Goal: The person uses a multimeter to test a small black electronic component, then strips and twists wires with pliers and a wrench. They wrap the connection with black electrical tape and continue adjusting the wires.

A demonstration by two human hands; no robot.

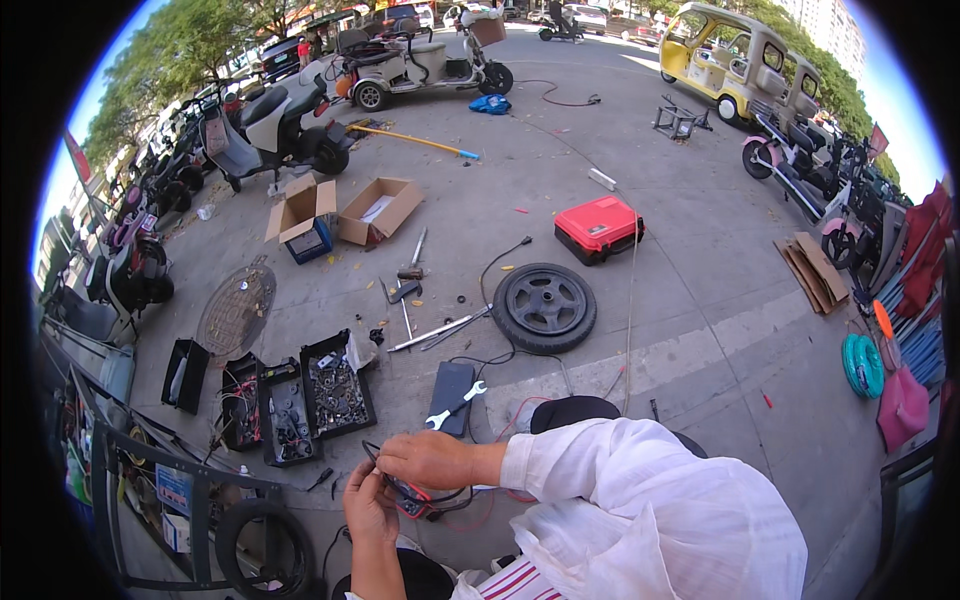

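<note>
1. One thin black cable (370, 452), probably light, flexible and hard to damage, is held above the pavement (480, 220); close to its end seems the surest hold.
2. Left hand (371, 510): thumb and fingertips together, pinching the cable.
3. Right hand (425, 460): fingers curled inward, pinching it too; exact contact is hidden.
4. Beyond, a wrench (456, 405) crosses the flat dark box's (455, 378) near edge.

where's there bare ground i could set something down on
Widest patch: ground between the red case and flat cardboard. Smaller: between the open boxes and red case. Crowded: just beyond the left hand and right hand, with trays of parts and a wrench on a black box.
</note>
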